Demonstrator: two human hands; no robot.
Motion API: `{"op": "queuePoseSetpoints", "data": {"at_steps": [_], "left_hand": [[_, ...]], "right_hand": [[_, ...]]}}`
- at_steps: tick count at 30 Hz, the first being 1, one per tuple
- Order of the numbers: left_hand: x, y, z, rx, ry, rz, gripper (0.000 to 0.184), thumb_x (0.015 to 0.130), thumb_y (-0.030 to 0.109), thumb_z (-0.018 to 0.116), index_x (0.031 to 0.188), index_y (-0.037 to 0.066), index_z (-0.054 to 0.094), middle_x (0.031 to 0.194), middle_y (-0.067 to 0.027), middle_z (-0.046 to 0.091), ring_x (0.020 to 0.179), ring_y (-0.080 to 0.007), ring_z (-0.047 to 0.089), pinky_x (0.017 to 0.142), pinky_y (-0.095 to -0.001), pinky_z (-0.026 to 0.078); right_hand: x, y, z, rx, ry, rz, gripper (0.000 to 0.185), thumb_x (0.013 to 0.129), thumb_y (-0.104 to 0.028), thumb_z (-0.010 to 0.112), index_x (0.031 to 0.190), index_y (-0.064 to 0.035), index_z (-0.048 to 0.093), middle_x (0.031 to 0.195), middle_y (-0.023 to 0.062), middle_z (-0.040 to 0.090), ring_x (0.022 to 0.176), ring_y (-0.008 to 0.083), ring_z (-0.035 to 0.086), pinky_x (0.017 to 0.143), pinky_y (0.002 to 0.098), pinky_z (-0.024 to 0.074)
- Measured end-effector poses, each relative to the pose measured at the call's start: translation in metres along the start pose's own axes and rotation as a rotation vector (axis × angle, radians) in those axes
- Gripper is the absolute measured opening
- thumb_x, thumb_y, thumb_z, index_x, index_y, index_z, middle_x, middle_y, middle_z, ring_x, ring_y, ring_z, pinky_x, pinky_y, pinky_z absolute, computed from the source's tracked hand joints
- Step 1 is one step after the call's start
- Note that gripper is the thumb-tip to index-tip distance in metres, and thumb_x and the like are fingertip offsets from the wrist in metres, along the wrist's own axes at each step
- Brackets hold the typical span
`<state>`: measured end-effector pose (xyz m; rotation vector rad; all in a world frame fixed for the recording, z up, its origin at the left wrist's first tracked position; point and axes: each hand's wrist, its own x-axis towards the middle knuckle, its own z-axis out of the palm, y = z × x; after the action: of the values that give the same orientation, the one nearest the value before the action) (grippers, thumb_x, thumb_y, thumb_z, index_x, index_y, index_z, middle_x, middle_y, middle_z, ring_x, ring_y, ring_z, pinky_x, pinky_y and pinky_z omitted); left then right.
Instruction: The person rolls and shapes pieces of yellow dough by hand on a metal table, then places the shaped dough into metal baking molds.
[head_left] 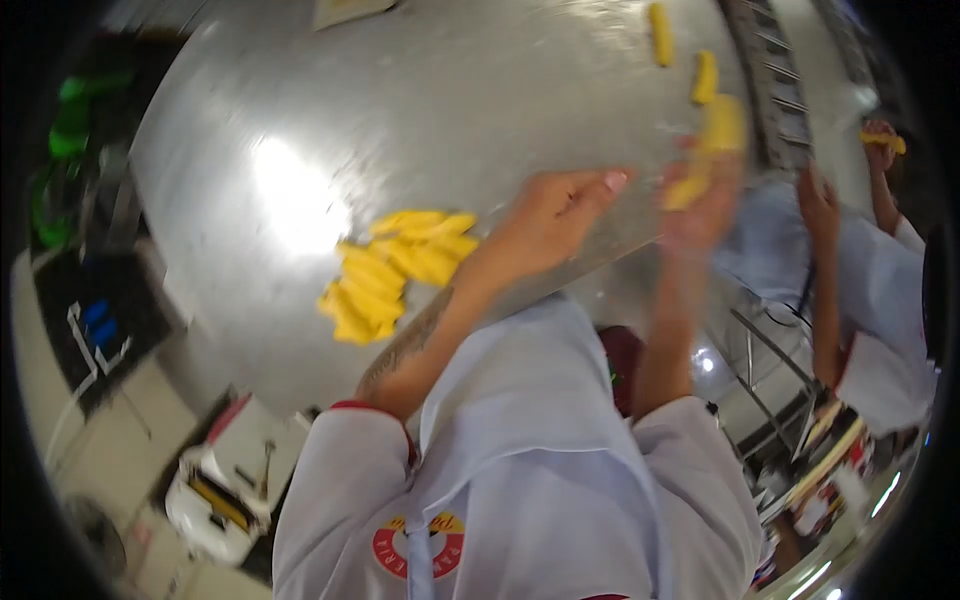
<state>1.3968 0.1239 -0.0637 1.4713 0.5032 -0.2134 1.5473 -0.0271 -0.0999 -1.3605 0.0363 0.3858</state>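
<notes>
My right hand, smeared by motion, is closed around a long yellow piece of what looks like dough at the table's right edge. Just left of it, my left hand hovers over the near table edge, fingers curled in and thumb pointing right; I see nothing in it. Beside my left forearm lies a heap of yellow dough-like pieces. Two more yellow sticks lie beyond my right hand, the farther one near the top and the nearer one closer in.
The shiny metal table spreads out in front of me. A metal rack-like frame borders its right side. A co-worker's hand at far right holds another yellow piece. A white appliance stands at lower left.
</notes>
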Motion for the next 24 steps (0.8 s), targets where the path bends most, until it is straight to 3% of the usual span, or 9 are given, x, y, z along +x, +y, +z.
{"op": "queuePoseSetpoints", "data": {"at_steps": [4, 6, 8, 10, 12, 15, 19, 22, 24], "left_hand": [[-0.019, -0.146, -0.089, 0.581, 0.525, 0.208, 0.049, 0.093, 0.039, 0.066, 0.129, 0.005, 0.062, 0.128, -0.0189, 0.062, 0.122, -0.0352, 0.057, 0.103, -0.0434, 0.045], [-0.043, -0.186, -0.108, 0.918, 0.332, 0.353, 0.056, 0.090, 0.044, 0.068, 0.131, 0.007, 0.060, 0.128, -0.0186, 0.061, 0.123, -0.0359, 0.055, 0.105, -0.0457, 0.042], [-0.060, -0.195, -0.104, 1.048, 0.178, 0.369, 0.062, 0.087, 0.048, 0.070, 0.133, 0.009, 0.059, 0.129, -0.0184, 0.060, 0.125, -0.0364, 0.053, 0.107, -0.0473, 0.039], [-0.073, -0.188, -0.103, 0.994, 0.110, 0.248, 0.069, 0.083, 0.053, 0.072, 0.135, 0.010, 0.057, 0.132, -0.0184, 0.058, 0.128, -0.0368, 0.049, 0.109, -0.0482, 0.036], [-0.068, -0.181, -0.113, 0.914, 0.106, 0.078, 0.071, 0.081, 0.056, 0.072, 0.133, 0.010, 0.058, 0.131, -0.0179, 0.058, 0.126, -0.0356, 0.050, 0.107, -0.0476, 0.038], [-0.070, -0.179, -0.130, 1.020, 0.040, -0.002, 0.072, 0.080, 0.058, 0.072, 0.131, 0.008, 0.059, 0.125, -0.0181, 0.062, 0.119, -0.0355, 0.055, 0.103, -0.0461, 0.041], [-0.080, -0.180, -0.166, 0.806, -0.080, -0.188, 0.051, 0.089, 0.046, 0.068, 0.118, 0.005, 0.064, 0.111, -0.0186, 0.066, 0.105, -0.0332, 0.061, 0.093, -0.0413, 0.046], [-0.092, -0.203, -0.175, 0.412, 0.364, -0.166, 0.048, 0.093, 0.041, 0.064, 0.120, 0.001, 0.061, 0.102, -0.0172, 0.066, 0.095, -0.0288, 0.064, 0.088, -0.0395, 0.049], [-0.095, -0.227, -0.190, -0.323, 0.724, -0.017, 0.039, 0.100, 0.039, 0.057, 0.112, 0.002, 0.061, 0.095, -0.0114, 0.065, 0.071, -0.0195, 0.060, 0.058, -0.0330, 0.049]], "right_hand": [[0.031, -0.058, -0.020, -0.493, 0.073, -0.528, 0.055, 0.103, -0.048, 0.049, 0.128, 0.0011, 0.049, 0.113, 0.0197, 0.062, 0.072, 0.0225, 0.066, 0.045, 0.0277, 0.0500], [0.086, -0.031, -0.068, -0.695, 0.163, -0.561, 0.059, 0.100, -0.049, 0.054, 0.126, 0.0041, 0.051, 0.117, 0.0218, 0.063, 0.090, 0.0275, 0.068, 0.061, 0.0336, 0.0589], [0.124, 0.036, -0.115, -1.412, 0.230, -0.941, 0.060, 0.098, -0.046, 0.060, 0.131, 0.0039, 0.051, 0.121, 0.0242, 0.061, 0.101, 0.0363, 0.063, 0.081, 0.0422, 0.0549], [0.098, 0.050, -0.092, -1.639, 0.118, -0.957, 0.062, 0.095, -0.044, 0.065, 0.133, 0.0036, 0.053, 0.128, 0.0258, 0.058, 0.116, 0.0421, 0.055, 0.102, 0.0481, 0.0436], [0.003, 0.087, -0.035, -1.290, -0.207, -0.557, 0.062, 0.091, -0.041, 0.069, 0.134, 0.0007, 0.056, 0.139, 0.0246, 0.053, 0.130, 0.0405, 0.048, 0.111, 0.0467, 0.0370], [-0.108, 0.156, 0.028, -1.294, -0.860, -0.541, 0.066, 0.083, -0.048, 0.074, 0.130, -0.0038, 0.060, 0.128, 0.0178, 0.059, 0.125, 0.0363, 0.051, 0.112, 0.0472, 0.0339], [-0.148, 0.198, 0.056, -1.020, -1.057, -0.552, 0.050, 0.086, -0.040, 0.072, 0.121, -0.0067, 0.058, 0.123, 0.0158, 0.061, 0.120, 0.0359, 0.053, 0.104, 0.0505, 0.0367], [-0.164, 0.197, 0.052, -0.923, -1.031, -0.202, 0.043, 0.093, -0.039, 0.067, 0.119, -0.0076, 0.056, 0.110, 0.0134, 0.063, 0.099, 0.0323, 0.061, 0.085, 0.0474, 0.0476], [-0.166, 0.188, 0.039, -0.636, -0.747, 0.194, 0.040, 0.097, -0.040, 0.063, 0.120, -0.0087, 0.055, 0.100, 0.0106, 0.063, 0.084, 0.0271, 0.064, 0.070, 0.0425, 0.0510]]}}
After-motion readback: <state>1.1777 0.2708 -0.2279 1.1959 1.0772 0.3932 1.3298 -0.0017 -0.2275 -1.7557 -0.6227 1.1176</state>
